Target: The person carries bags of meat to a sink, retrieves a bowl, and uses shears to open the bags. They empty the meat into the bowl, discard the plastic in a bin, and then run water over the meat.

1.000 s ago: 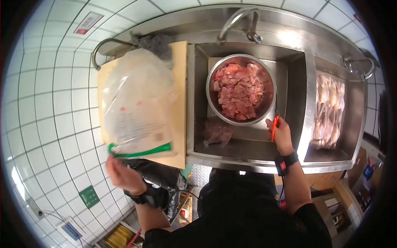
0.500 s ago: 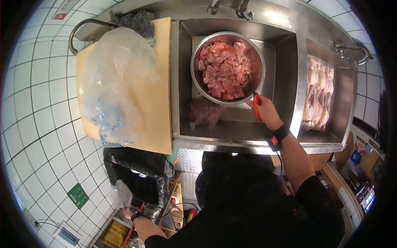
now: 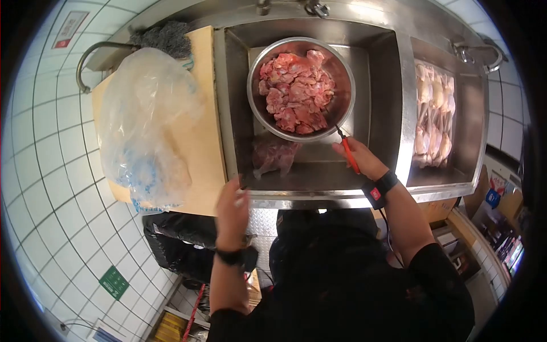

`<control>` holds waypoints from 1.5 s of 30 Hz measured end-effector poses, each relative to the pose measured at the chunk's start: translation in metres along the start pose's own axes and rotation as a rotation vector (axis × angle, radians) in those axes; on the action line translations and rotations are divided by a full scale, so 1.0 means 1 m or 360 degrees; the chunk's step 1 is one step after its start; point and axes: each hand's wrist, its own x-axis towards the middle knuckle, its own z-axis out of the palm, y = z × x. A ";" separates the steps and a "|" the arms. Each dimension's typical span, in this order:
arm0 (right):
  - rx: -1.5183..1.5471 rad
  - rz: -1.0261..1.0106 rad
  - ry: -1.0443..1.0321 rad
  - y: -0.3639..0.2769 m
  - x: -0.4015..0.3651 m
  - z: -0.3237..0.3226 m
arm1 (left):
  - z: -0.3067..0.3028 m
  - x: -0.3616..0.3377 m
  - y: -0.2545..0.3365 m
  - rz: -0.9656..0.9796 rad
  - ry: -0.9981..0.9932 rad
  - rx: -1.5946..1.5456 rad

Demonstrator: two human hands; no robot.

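My right hand (image 3: 364, 159) is closed round orange-handled scissors (image 3: 348, 153), their dark blades pointing up at the near rim of a steel bowl (image 3: 347, 119). The bowl stands in the sink (image 3: 383, 114) and holds a heap of raw meat pieces (image 3: 296, 91). My left hand (image 3: 232, 211) is smeared by motion by the sink's front left corner, near the yellow cutting board (image 3: 196, 171); its fingers are not clear. A clear plastic bag (image 3: 276, 155) with pinkish contents lies in the sink just below the bowl.
Crumpled clear plastic (image 3: 142, 125) covers much of the board, with a dark mesh scrubber (image 3: 162, 39) behind it. Rows of raw poultry pieces (image 3: 434, 114) lie in the right-hand basin. A black-lined bin (image 3: 176, 239) stands below the board. Taps (image 3: 316, 8) rise at the back.
My left hand has come up from beside the bin to the sink's front edge, and the pale plastic it had is gone from view. The scissors have drawn back from the meat to the bowl's rim.
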 end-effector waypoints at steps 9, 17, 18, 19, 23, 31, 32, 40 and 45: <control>-0.0397 0.0034 0.0213 0.025 -0.029 -0.024 | 0.147 0.103 -0.073 -0.0111 -0.1007 0.1374; -0.0322 0.0033 0.0188 0.047 -0.044 -0.053 | 0.061 0.067 0.030 0.0097 -0.0718 0.0925; -0.0317 0.0021 0.0188 0.046 -0.045 -0.054 | 0.048 0.062 0.049 0.0100 -0.0708 0.0933; -0.0284 0.0005 0.0168 0.043 -0.047 -0.056 | 0.036 0.057 0.066 0.0120 -0.0627 0.0750; 0.0007 -0.0157 0.0070 0.037 -0.048 -0.055 | 0.017 0.053 0.103 0.0335 -0.0352 0.0447; 0.0340 -0.0048 -0.0105 0.022 -0.050 -0.051 | 0.099 0.094 0.067 0.0766 0.0019 0.0926; 0.0399 -0.0005 -0.0115 0.020 -0.050 -0.050 | 0.120 0.103 0.052 0.0721 -0.0006 0.1005; 0.0491 0.0147 -0.0245 0.034 -0.028 -0.033 | 0.180 0.112 0.031 0.0457 0.0036 0.0720; 0.0579 0.0246 -0.0348 0.028 -0.016 -0.017 | 0.183 0.119 0.004 0.0183 0.0770 0.0716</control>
